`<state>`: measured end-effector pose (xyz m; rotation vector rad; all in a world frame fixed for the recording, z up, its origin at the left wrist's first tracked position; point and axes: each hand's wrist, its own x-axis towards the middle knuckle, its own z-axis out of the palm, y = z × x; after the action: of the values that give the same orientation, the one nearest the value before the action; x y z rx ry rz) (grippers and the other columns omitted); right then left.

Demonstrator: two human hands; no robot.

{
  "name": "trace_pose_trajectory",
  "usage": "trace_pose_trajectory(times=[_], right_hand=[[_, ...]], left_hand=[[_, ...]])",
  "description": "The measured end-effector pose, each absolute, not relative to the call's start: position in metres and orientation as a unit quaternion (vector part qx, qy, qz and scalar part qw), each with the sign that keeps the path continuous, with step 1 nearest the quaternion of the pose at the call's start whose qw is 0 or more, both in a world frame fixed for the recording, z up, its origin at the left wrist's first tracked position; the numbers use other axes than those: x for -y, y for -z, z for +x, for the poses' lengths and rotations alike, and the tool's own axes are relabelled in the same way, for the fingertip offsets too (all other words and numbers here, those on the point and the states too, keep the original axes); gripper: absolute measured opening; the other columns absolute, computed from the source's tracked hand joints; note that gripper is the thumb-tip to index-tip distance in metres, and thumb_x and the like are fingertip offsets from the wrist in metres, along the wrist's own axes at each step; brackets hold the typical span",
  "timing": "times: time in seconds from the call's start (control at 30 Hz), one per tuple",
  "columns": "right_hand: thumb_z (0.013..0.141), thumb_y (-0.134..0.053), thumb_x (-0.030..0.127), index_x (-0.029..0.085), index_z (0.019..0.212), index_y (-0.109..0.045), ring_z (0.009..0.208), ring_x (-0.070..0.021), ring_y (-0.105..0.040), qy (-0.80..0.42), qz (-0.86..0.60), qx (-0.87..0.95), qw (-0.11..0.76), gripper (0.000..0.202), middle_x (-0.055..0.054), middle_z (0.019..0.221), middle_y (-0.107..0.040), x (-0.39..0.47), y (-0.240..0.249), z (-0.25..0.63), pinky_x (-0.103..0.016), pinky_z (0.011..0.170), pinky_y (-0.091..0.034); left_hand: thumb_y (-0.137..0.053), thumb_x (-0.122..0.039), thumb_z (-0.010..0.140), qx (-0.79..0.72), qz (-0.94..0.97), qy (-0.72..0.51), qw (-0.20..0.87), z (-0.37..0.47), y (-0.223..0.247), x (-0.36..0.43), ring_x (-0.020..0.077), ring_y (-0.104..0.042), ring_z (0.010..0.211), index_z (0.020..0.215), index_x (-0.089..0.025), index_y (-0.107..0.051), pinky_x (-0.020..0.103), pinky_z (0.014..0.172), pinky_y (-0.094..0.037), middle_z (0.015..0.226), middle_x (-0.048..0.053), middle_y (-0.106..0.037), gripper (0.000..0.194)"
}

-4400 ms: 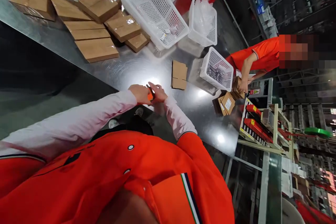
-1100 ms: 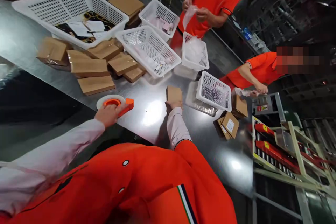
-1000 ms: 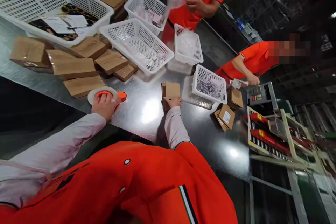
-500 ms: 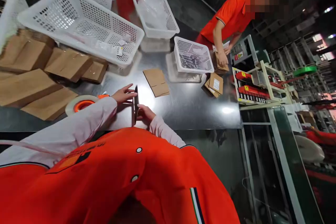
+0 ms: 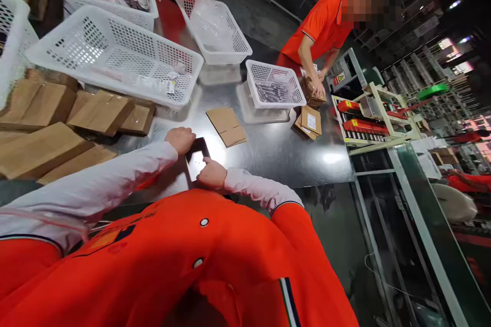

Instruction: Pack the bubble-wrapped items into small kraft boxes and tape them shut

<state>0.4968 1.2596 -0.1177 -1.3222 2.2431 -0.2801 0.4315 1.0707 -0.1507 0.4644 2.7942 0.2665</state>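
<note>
Between my hands a small cardboard box (image 5: 199, 145) stands opened into a frame, its inner walls dark and bright metal showing through it. My left hand (image 5: 180, 139) is closed on its far left corner. My right hand (image 5: 213, 173) grips the near right side, fingers curled with the thumb side toward the opening. Just beyond, to the right, lies a flat folded cardboard carton (image 5: 227, 126) on the metal table (image 5: 264, 150).
Filled brown cardboard boxes (image 5: 42, 148) are piled on the left. Behind stand a long white basket (image 5: 153, 43), a basket with plastic bags (image 5: 245, 51) and one with small packets (image 5: 257, 102). A co-worker (image 5: 318, 20) handles boxes beside a roller conveyor (image 5: 364, 127).
The flat carton between my hands has been spread into an open box shape. My fingers have gone from extended to curled around its sides. The view has shifted slightly.
</note>
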Motion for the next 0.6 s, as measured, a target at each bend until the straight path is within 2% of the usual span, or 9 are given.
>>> trace_pose_trajectory(times=[0.03, 0.1, 0.17, 0.27, 0.33, 0.4, 0.5, 0.6], right_hand=[[0.1, -0.069, 0.01, 0.018, 0.074, -0.076, 0.093, -0.0239, -0.079, 0.056, -0.508, -0.816, 0.27, 0.029, -0.008, 0.083, -0.085, -1.253, 0.117, 0.499, -0.048, 0.116, -0.048], [0.108, -0.064, 0.016, 0.014, 0.091, -0.082, 0.102, -0.0239, -0.081, -0.024, -0.511, -0.808, 0.292, 0.025, -0.013, 0.101, -0.088, -1.242, 0.116, 0.501, -0.044, 0.109, -0.05], [0.113, -0.058, 0.019, 0.012, 0.107, -0.084, 0.109, -0.0251, -0.08, -0.069, -0.475, -0.828, 0.289, 0.027, -0.015, 0.112, -0.087, -1.236, 0.117, 0.502, -0.042, 0.104, -0.051], [0.114, -0.053, 0.018, 0.011, 0.12, -0.082, 0.119, -0.0264, -0.076, -0.068, -0.465, -0.847, 0.247, 0.03, -0.016, 0.122, -0.084, -1.242, 0.122, 0.504, -0.042, 0.106, -0.049], [0.113, -0.057, 0.021, 0.012, 0.114, -0.083, 0.116, -0.0266, -0.074, -0.032, -0.486, -0.841, 0.237, 0.027, -0.017, 0.119, -0.084, -1.254, 0.125, 0.505, -0.042, 0.104, -0.048], [0.108, -0.067, 0.024, 0.014, 0.099, -0.082, 0.105, -0.0249, -0.073, 0.032, -0.505, -0.823, 0.257, 0.019, -0.013, 0.107, -0.084, -1.27, 0.129, 0.505, -0.039, 0.1, -0.047], [0.098, -0.077, 0.021, 0.017, 0.079, -0.073, 0.087, -0.0183, -0.07, 0.183, -0.476, -0.808, 0.295, 0.02, -0.003, 0.086, -0.079, -1.284, 0.138, 0.506, -0.034, 0.098, -0.046], [0.095, -0.08, 0.024, 0.019, 0.068, -0.067, 0.077, -0.0148, -0.067, 0.339, -0.404, -0.783, 0.331, 0.031, 0.001, 0.073, -0.073, -1.276, 0.152, 0.511, -0.031, 0.092, -0.048]], left_hand=[[-0.049, -0.012, 0.099, -0.967, 0.189, -0.088, 0.145, 0.434, 0.154, -1.068, 0.0406, -0.073, 0.116, 0.103, -0.006, -0.085, 0.045, 0.096, -0.056, 0.111, 0.029, -0.076, 0.036], [-0.054, -0.012, 0.098, -0.953, 0.256, -0.084, 0.138, 0.445, 0.163, -1.063, 0.0335, -0.073, 0.112, 0.093, -0.012, -0.084, 0.038, 0.096, -0.054, 0.104, 0.023, -0.079, 0.03], [-0.061, -0.015, 0.098, -0.938, 0.307, -0.087, 0.138, 0.459, 0.17, -1.06, 0.0281, -0.073, 0.104, 0.092, -0.015, -0.083, 0.034, 0.092, -0.052, 0.097, 0.017, -0.079, 0.023], [-0.069, -0.015, 0.092, -0.933, 0.309, -0.101, 0.153, 0.477, 0.176, -1.065, 0.0274, -0.073, 0.1, 0.09, -0.017, -0.082, 0.036, 0.091, -0.051, 0.093, 0.014, -0.08, 0.014], [-0.069, -0.011, 0.087, -0.933, 0.267, -0.171, 0.17, 0.483, 0.175, -1.078, 0.031, -0.072, 0.108, 0.085, -0.018, -0.08, 0.041, 0.098, -0.052, 0.095, 0.016, -0.08, 0.013], [-0.067, -0.013, 0.086, -0.925, 0.201, -0.265, 0.185, 0.484, 0.173, -1.096, 0.035, -0.07, 0.119, 0.088, -0.018, -0.08, 0.047, 0.106, -0.052, 0.102, 0.019, -0.08, 0.014], [-0.067, -0.028, 0.091, -0.91, 0.132, -0.337, 0.202, 0.476, 0.174, -1.119, 0.0367, -0.067, 0.128, 0.105, -0.017, -0.083, 0.053, 0.116, -0.051, 0.114, 0.02, -0.08, 0.024], [-0.073, -0.048, 0.089, -0.885, 0.127, -0.373, 0.247, 0.457, 0.18, -1.119, 0.0347, -0.07, 0.123, 0.122, -0.017, -0.083, 0.05, 0.118, -0.053, 0.114, 0.015, -0.081, 0.046]])
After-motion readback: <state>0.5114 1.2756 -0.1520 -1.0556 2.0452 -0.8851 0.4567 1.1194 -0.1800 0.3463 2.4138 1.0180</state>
